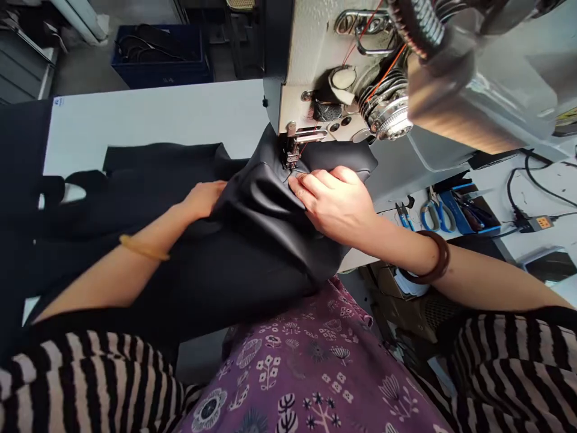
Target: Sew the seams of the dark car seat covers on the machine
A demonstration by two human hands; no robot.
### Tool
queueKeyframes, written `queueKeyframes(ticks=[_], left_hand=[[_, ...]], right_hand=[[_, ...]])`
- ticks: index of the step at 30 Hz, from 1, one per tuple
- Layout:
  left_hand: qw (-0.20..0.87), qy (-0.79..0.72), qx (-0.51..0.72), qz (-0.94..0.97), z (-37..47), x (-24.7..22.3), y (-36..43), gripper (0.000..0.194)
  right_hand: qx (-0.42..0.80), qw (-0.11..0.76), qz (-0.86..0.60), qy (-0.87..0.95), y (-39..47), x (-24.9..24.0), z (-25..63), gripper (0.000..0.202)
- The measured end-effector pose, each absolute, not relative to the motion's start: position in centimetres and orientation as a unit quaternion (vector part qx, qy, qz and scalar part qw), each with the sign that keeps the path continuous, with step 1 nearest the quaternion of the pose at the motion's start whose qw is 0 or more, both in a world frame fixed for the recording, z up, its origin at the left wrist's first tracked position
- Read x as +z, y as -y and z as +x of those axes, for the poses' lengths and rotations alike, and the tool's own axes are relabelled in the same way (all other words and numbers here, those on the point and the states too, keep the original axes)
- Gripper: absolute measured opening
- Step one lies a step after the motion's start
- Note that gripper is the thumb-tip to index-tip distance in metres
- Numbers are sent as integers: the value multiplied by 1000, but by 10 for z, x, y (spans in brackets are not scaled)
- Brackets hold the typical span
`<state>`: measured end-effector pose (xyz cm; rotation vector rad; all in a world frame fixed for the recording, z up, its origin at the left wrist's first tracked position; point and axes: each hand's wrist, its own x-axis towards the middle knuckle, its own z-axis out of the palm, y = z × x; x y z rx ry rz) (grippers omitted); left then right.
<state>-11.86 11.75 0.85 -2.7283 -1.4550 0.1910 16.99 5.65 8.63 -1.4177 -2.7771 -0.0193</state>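
Note:
A large piece of black leather-like material (pixel 234 264) spreads over the table and bunches up under the presser foot (pixel 292 157) of a sewing machine (pixel 311 72). My right hand (pixel 336 201) is closed on the material just right of the foot, its fingertips pinching close to the needle area. Left of the machine, my left hand (pixel 208 198) reaches beneath a raised fold of the material. Its fingers are hidden by that fold. Red and orange thread runs down the machine's head past the round tension discs (pixel 392 114).
Blue-handled scissors (pixel 437 213), small blue pliers (pixel 404 216) and a blue tool tray (pixel 473 207) lie right of the machine. A power strip (pixel 538 224) with cables sits farther right. On the floor behind the white table (pixel 171 117) stands a blue crate (pixel 162 72) holding dark pieces.

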Motion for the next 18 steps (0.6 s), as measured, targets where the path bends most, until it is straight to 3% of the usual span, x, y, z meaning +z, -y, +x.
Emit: queueKeyframes(ticks=[4,7,9,10,12,16,18], left_hand=[[56,481,62,-873,-121,1,-80,42],[74,458,-7,-886,-111,41,-86,29],[87,427,-87,-896,-99,74,-100,39],[82,384,-86,-915,-91,88,-107,44],[84,310,-69,-945,-77,108,-119,38],[75,197,9,-978,-60,113,-130,35],[60,177,30,-982,-57,109,-130,35]], right_hand=[[9,27,-432,901,-64,84,179,42],[-8,8,-417,909,-67,82,182,43],[-18,2,-408,913,-66,83,182,44],[-23,2,-404,915,-65,83,182,43],[-37,3,-392,919,-62,85,181,46],[-75,-25,-372,925,-60,87,178,78],[-86,-30,-368,926,-61,88,177,70]])
